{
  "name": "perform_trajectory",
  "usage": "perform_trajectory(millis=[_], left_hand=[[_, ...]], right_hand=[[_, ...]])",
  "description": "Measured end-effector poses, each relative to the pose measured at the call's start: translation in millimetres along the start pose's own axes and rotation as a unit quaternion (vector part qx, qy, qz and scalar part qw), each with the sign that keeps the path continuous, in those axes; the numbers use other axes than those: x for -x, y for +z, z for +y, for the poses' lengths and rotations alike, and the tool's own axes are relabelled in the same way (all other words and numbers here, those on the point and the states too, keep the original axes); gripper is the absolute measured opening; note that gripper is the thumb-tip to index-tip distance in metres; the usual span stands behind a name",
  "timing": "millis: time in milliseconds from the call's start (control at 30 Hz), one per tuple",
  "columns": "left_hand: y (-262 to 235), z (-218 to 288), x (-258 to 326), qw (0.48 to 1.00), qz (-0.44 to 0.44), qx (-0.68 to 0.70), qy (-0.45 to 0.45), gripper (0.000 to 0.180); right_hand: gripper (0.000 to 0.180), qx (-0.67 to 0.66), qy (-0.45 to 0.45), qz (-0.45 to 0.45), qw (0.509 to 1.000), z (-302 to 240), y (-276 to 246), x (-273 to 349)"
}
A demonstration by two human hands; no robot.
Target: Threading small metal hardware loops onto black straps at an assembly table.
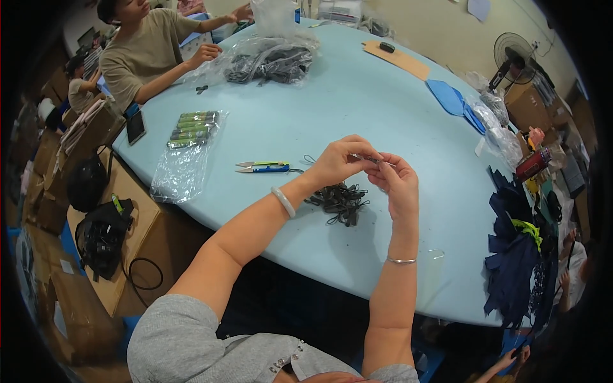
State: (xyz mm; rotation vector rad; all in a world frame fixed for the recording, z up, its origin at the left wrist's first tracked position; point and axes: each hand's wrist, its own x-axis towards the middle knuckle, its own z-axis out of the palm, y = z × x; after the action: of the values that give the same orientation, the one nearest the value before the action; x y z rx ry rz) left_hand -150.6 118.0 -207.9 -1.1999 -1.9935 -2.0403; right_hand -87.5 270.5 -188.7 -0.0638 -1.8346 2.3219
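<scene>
Left hand: the left hand (338, 161) is raised over the bench (357, 96), fingers pinched shut on one end of a small dark cord piece (369, 157).
Right hand: the right hand (397, 182) is curled closed, its fingertips meeting the same cord piece from the other side.
Where the piece is: held between both hands, off the bench, just above the pile of dark cords (338, 199).
Long axis: the piece runs roughly left to right, from one hand's fingertips to the other's; too small to tell more of its shape.
Pile relative to hands: directly below and slightly toward the person; the left hand is the nearer one, the right wrist just beside its edge.
Snips: one pair of thread snips (263, 167) with a blue and yellow-green handle lies on the bench left of the left hand, tips pointing left, apart from the pile.
Count: one held piece, one pile, one pair of snips.
Further off: a clear bag of green tubes (191, 127); a big clear bag of dark items (271, 60) near another person (150, 48); navy cloth pieces (517, 255) at the right edge.
</scene>
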Motion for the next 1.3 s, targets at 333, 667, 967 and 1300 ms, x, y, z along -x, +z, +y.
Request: perform_trajectory(millis=[333,667,967,1300], left_hand=[[-7.2,4.3,-0.9,0.998,-0.040,-0.048,0.012,0.011],[-10.0,5.9,0.7,0.988,-0.088,-0.121,0.024,0.015],[-5.0,7.4,-2.3,0.992,-0.026,-0.080,-0.089,0.018],[-0.1,0.4,-1.1,0.986,-0.047,0.074,-0.144,0.018]], right_hand=[[0.027,0.071,0.062,-0.025,0.995,-10.4,-7.7,2.6],[0.021,0.114,0.076,-0.037,0.990,-5.1,-10.9,0.5],[0.015,0.189,-0.183,0.105,0.959,8.2,10.5,-0.9],[0.015,0.162,-0.249,0.138,0.945,7.9,10.8,-2.6]])
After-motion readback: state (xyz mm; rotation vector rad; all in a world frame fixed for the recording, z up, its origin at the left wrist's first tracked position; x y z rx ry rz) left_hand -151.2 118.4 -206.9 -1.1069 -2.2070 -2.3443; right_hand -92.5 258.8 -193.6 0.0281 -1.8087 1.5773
